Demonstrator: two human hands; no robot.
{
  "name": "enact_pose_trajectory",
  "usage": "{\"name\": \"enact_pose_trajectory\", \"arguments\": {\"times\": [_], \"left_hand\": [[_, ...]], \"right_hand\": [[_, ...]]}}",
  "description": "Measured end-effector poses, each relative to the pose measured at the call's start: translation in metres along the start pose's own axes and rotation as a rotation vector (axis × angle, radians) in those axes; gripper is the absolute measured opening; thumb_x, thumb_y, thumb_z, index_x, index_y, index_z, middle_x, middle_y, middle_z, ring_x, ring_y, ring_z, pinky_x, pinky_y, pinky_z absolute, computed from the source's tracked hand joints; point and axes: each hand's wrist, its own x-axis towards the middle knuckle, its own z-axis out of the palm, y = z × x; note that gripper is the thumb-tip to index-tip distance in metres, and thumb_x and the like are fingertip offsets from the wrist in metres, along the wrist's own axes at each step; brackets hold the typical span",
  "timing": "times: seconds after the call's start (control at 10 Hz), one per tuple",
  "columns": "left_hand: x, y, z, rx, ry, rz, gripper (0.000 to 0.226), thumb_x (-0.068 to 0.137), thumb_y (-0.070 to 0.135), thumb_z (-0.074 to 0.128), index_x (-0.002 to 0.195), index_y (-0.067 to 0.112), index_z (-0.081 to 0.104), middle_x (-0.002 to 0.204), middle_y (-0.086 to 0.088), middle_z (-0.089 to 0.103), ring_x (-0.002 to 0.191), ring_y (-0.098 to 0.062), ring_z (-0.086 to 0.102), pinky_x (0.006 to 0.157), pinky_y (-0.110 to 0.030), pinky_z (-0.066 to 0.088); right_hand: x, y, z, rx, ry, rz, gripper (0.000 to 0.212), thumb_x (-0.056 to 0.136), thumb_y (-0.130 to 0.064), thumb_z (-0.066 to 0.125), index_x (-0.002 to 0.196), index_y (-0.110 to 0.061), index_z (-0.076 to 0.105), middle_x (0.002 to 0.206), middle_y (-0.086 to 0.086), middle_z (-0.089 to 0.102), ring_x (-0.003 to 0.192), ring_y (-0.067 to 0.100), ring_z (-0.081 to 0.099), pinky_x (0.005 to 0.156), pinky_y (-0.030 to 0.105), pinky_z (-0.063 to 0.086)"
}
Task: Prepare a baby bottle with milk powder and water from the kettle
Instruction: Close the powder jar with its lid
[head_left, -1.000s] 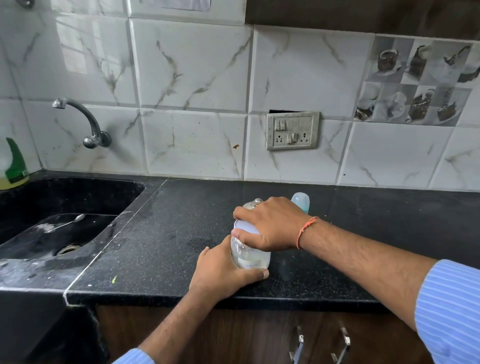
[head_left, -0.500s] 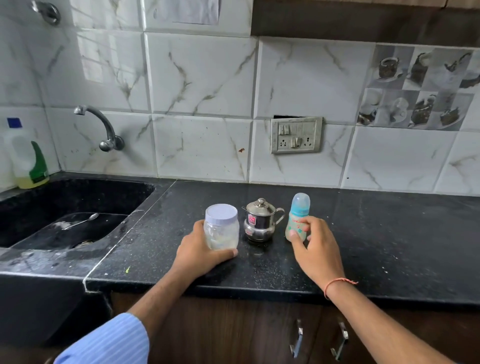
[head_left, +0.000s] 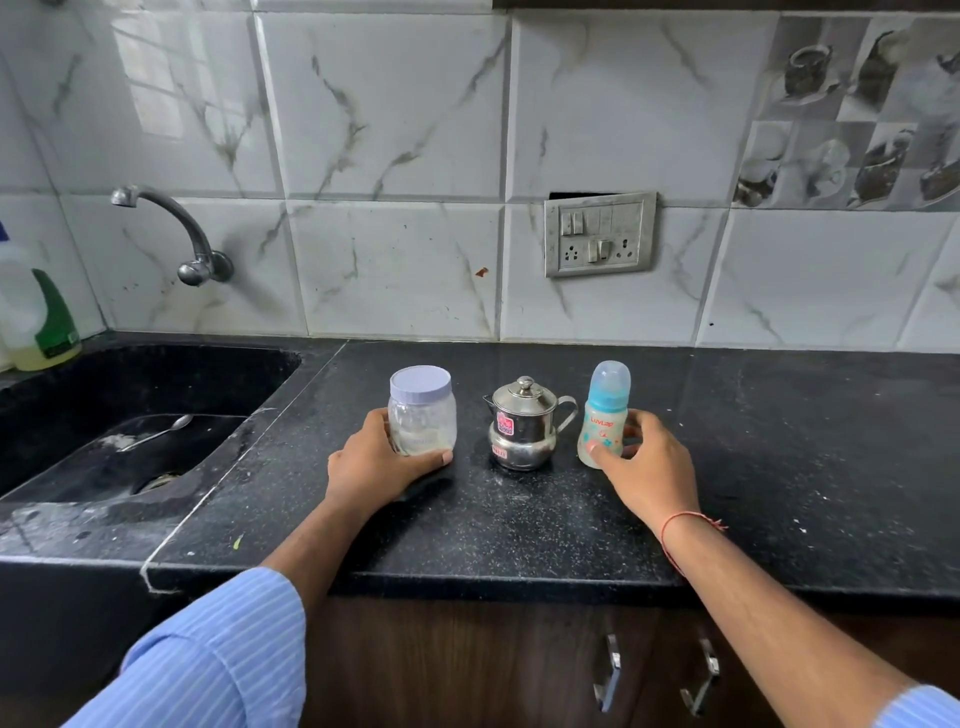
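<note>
On the black counter (head_left: 519, 530) stand three things in a row. The left hand (head_left: 376, 470) wraps its fingers round the lidded powder jar (head_left: 422, 410). The steel kettle (head_left: 522, 426) stands untouched between. The right hand (head_left: 644, 462) grips the capped baby bottle (head_left: 605, 410), rightmost.

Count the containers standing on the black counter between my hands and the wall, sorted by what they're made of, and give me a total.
Clear plastic jar with lavender lid, held by the left hand: 1
Small steel kettle with lid: 1
Clear plastic baby bottle with blue cap, held by the right hand: 1
Plastic: 2
Steel: 1
Total: 3
</note>
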Motion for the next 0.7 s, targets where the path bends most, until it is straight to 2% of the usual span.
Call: {"name": "enact_pose_trajectory", "arguments": {"times": [0.2,0.3,0.4,0.5,0.6,0.7], "left_hand": [[0.004,0.002,0.003,0.047,-0.003,-0.004,0.094,0.061,0.087,0.083,0.133,0.037,0.049,0.123,0.018,0.069,0.125,-0.016,0.064,0.103,-0.042,0.031],[0.005,0.003,0.003,0.054,-0.006,-0.008,0.095,0.061,0.089,0.081,0.133,0.035,0.048,0.124,0.016,0.069,0.125,-0.017,0.064,0.106,-0.044,0.032],[0.001,0.005,0.001,0.072,-0.020,0.004,0.108,0.060,0.096,0.073,0.141,0.030,0.048,0.133,0.009,0.069,0.131,-0.022,0.062,0.114,-0.048,0.033],[-0.007,0.010,-0.001,0.048,0.007,-0.014,0.138,0.062,0.101,0.065,0.166,0.019,0.026,0.165,-0.002,0.049,0.154,-0.027,0.044,0.127,-0.056,0.023],[-0.022,0.015,-0.003,0.116,0.032,0.044,0.138,0.078,0.098,0.052,0.171,0.019,-0.013,0.182,0.001,-0.010,0.168,-0.021,-0.002,0.132,-0.064,-0.004],[-0.051,0.029,0.005,0.174,0.050,0.198,0.124,0.089,0.092,0.042,0.165,0.027,-0.032,0.173,0.011,-0.038,0.162,-0.016,-0.030,0.124,-0.064,-0.020]], "right_hand": [[0.004,-0.003,0.004,-0.025,0.007,-0.011,0.058,0.085,-0.041,0.086,0.133,-0.020,0.062,0.126,-0.001,0.073,0.102,0.017,0.070,0.084,0.033,0.056],[0.004,-0.004,0.005,-0.058,0.018,-0.026,0.056,0.085,-0.040,0.085,0.131,-0.020,0.062,0.126,0.000,0.073,0.107,0.020,0.071,0.087,0.038,0.059],[0.001,-0.007,0.004,-0.054,0.014,-0.040,0.068,0.085,-0.045,0.084,0.141,-0.019,0.053,0.133,0.000,0.069,0.112,0.021,0.069,0.092,0.043,0.059],[-0.007,-0.012,0.002,-0.089,0.059,-0.059,0.088,0.090,-0.047,0.076,0.159,-0.012,0.034,0.156,0.009,0.051,0.138,0.030,0.054,0.112,0.047,0.048],[-0.019,-0.020,0.000,-0.103,0.183,-0.189,0.083,0.096,-0.040,0.067,0.162,-0.007,0.029,0.167,0.015,0.034,0.153,0.033,0.034,0.124,0.052,0.035],[-0.034,-0.036,0.001,-0.168,0.232,-0.371,0.075,0.100,-0.037,0.061,0.163,-0.013,0.028,0.172,0.006,0.026,0.157,0.027,0.029,0.125,0.060,0.029]]}}
